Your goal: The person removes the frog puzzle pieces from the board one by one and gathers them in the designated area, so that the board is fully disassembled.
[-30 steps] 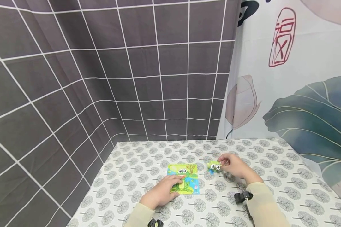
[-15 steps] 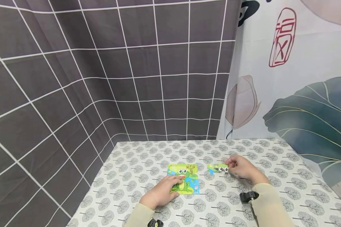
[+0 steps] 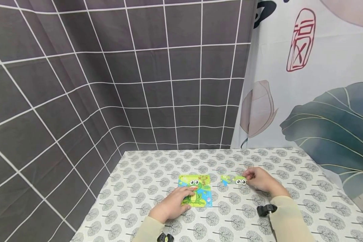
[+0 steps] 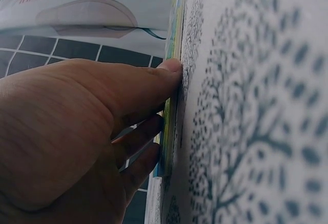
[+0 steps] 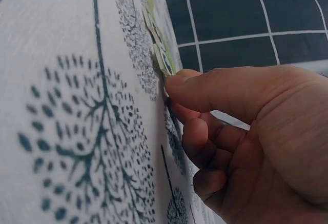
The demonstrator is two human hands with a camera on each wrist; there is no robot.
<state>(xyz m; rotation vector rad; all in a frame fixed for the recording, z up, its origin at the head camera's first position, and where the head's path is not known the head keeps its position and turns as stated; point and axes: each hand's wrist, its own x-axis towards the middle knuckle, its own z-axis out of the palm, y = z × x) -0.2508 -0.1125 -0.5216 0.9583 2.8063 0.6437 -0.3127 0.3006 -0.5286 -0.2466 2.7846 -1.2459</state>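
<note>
A square frog picture puzzle [image 3: 202, 194] lies on the patterned tablecloth, in front of me. My left hand [image 3: 173, 203] rests on its left side, fingers spread over the picture. The left wrist view shows the thumb [image 4: 169, 67] at the puzzle's edge. To the right lies a green and blue puzzle piece [image 3: 225, 180]. Beside it, my right hand [image 3: 261, 181] pinches the right end of a puzzle piece with frog eyes [image 3: 240, 180] between thumb and fingertips. In the right wrist view this piece [image 5: 162, 57] is seen nearly edge-on, low over the cloth.
The tablecloth [image 3: 151, 174] carries grey tree prints. A dark gridded curtain [image 3: 181, 94] hangs behind the table and along the left. A white curtain with leaf and flower prints [image 3: 320, 101] hangs at the right. Both wrists wear black straps [image 3: 266, 210].
My right hand has moved to the right with the frog-eye piece, from over the green and blue piece to its right side. The left hand stays still on the puzzle.
</note>
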